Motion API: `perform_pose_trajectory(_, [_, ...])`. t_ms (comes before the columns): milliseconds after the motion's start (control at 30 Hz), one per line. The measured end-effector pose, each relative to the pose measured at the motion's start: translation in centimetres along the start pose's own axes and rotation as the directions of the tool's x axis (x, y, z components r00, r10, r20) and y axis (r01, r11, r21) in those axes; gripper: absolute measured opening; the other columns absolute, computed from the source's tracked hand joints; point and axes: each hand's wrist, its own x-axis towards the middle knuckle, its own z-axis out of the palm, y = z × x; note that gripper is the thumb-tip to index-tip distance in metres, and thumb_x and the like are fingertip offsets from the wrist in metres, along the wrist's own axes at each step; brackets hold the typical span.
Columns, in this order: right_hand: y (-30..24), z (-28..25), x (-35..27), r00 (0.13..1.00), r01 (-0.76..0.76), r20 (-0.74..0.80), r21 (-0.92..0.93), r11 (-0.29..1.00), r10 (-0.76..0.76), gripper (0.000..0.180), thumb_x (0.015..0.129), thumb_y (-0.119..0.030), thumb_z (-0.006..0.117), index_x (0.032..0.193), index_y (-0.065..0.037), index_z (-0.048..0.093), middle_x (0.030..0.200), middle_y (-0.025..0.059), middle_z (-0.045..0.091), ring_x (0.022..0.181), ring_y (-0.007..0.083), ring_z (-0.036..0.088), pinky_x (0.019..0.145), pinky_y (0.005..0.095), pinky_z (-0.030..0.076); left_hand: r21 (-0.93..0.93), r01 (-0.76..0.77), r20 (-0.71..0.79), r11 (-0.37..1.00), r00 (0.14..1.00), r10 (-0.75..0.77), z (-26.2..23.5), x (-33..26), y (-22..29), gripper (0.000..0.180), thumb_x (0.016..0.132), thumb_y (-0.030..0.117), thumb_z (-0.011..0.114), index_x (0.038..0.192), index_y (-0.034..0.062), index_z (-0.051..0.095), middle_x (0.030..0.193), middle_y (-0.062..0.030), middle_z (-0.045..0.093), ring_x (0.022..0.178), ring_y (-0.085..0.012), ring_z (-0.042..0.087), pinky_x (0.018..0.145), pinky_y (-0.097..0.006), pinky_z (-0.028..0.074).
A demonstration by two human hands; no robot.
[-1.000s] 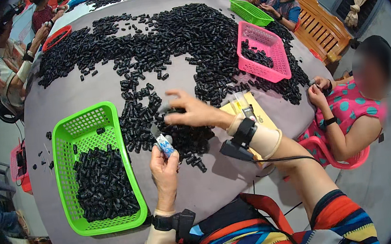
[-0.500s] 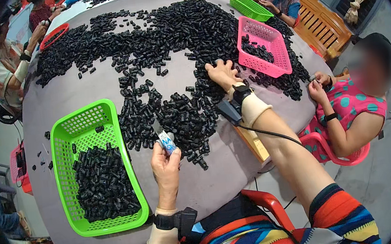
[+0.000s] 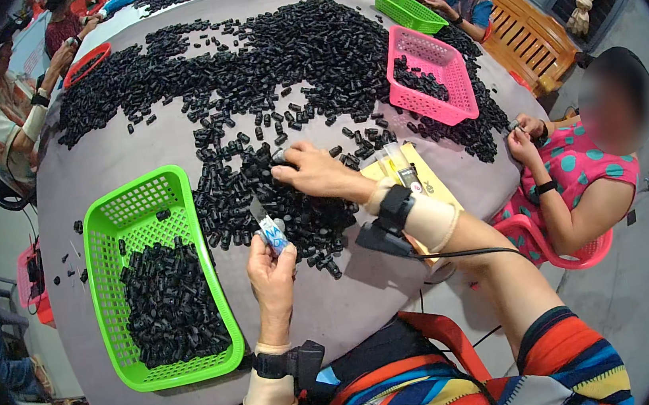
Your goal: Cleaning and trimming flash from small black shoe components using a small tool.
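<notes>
A small flat metal blade with a white handle marked in blue (image 3: pixel 273 235) is pinched upright in my left hand (image 3: pixel 271 276), between thumb and fingers. My right hand (image 3: pixel 319 173) reaches over a near heap of small black cylindrical plastic parts (image 3: pixel 308 232). Its fingers are bent but apart, touching the heap's upper edge, and a greyish cover shows at a fingertip. Some fingertips are hidden among the parts. Left of my left hand stands a green basket (image 3: pixel 229 309), partly filled with the same black parts.
A much larger spread of black parts (image 3: pixel 299 53) covers the far table. At the right are a pink basket (image 3: pixel 442 109), a green basket (image 3: pixel 411 12) and, by my right wrist, a yellow board (image 3: pixel 438 181) with small items. Co-workers sit around the table; one wears a pink dotted top (image 3: pixel 576 162).
My right hand has moved left and nearer, from beside the pink basket to the near heap, bringing black parts along. The yellow board is now uncovered. My left hand stays with the blade.
</notes>
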Motion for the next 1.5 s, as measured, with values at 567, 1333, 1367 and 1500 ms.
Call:
perform_pose_trajectory(567, [5.9, -3.9, 5.2, 0.97, -0.23, 0.026, -0.212, 0.95, 0.241, 0.062, 0.079, -0.052, 0.05, 0.119, -0.005, 0.053, 0.127, 0.0285, 0.043, 0.117, 0.0452, 0.042, 0.095, 0.0544, 0.035, -0.038, 0.062, 0.004, 0.997, 0.998, -0.062, 0.3, 0.3, -0.3, 0.013, 0.081, -0.001, 0.057, 0.092, 0.0022, 0.051, 0.079, 0.0042, 0.046, 0.067, -0.0025, 0.041, 0.057, -0.018, 0.037])
perform_pose_trajectory(1333, [-7.7, 3.0, 17.5, 0.56, 0.667, -0.244, -0.435, 0.606, -0.792, 0.036, 0.076, -0.044, 0.059, 0.091, -0.013, 0.066, 0.109, 0.0103, 0.055, 0.103, 0.0293, 0.048, 0.085, 0.0446, 0.036, 0.141, 0.001, -0.126, 0.99, 0.992, 0.017, -0.2, -0.2, -2.0, 0.019, 0.078, 0.013, 0.064, 0.092, 0.0041, 0.055, 0.065, -0.0005, 0.049, 0.055, -0.0087, 0.046, 0.05, -0.026, 0.039])
perform_pose_trajectory(1367, [-7.7, 4.0, 19.0, 0.558, 0.706, -0.2, -0.396, 0.588, -0.805, 0.043, 0.074, -0.05, 0.059, 0.097, -0.014, 0.066, 0.116, 0.0115, 0.052, 0.111, 0.0305, 0.043, 0.09, 0.0513, 0.03, 0.146, 0.017, -0.126, 0.989, 0.992, 0.002, -0.1, -0.2, -1.4, 0.018, 0.078, 0.013, 0.064, 0.09, 0.0038, 0.054, 0.065, -0.0021, 0.05, 0.055, -0.0107, 0.047, 0.05, -0.027, 0.04])
perform_pose_trajectory(1500, [-10.2, 5.6, 21.7, 0.756, 0.6, 0.066, -0.468, 0.648, -0.652, 0.066, 0.075, -0.068, 0.048, 0.114, -0.015, 0.059, 0.131, 0.0142, 0.042, 0.124, 0.0369, 0.032, 0.095, 0.0595, 0.025, 0.271, 0.046, -0.044, 0.961, 0.998, -0.036, -0.6, -0.5, -0.7, 0.021, 0.08, 0.002, 0.06, 0.101, -0.0002, 0.054, 0.078, 0.0006, 0.052, 0.067, -0.0047, 0.048, 0.058, -0.02, 0.042])
